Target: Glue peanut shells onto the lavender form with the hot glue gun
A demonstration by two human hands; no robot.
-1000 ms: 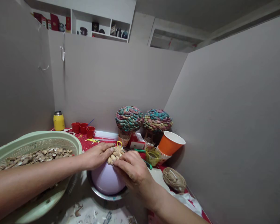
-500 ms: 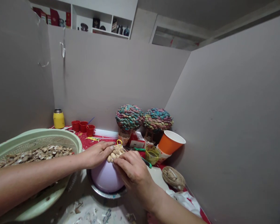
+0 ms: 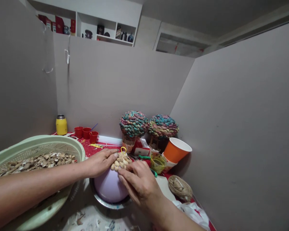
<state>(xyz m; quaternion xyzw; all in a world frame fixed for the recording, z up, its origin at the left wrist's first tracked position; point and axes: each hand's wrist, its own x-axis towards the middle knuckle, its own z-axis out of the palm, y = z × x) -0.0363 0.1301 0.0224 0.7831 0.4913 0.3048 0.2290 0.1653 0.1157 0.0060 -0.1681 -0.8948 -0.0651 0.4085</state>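
Head view: left hand (image 3: pixel 100 162) flat, right hand (image 3: pixel 142 183) (grip unclear) at lilac dome (image 3: pixel 110 187); red tablecloth (image 3: pixel 86 147), grey partition (image 3: pixel 115 80).

More shells (image 3: pixel 118 163) visible beside right grip (image 3: pixel 142 182)

Open air stretches above the left hand (image 3: pixel 101 163) and right hand (image 3: pixel 142 182) toward a grey partition (image 3: pixel 110 83). Lower down, a green basket (image 3: pixel 60 142) blocks the left, two knobbly multicolored domes (image 3: pixel 134 124) and an orange cup (image 3: pixel 173 153) crowd the far side, and a narrow gap parts basket from metal bowl (image 3: pixel 113 206).
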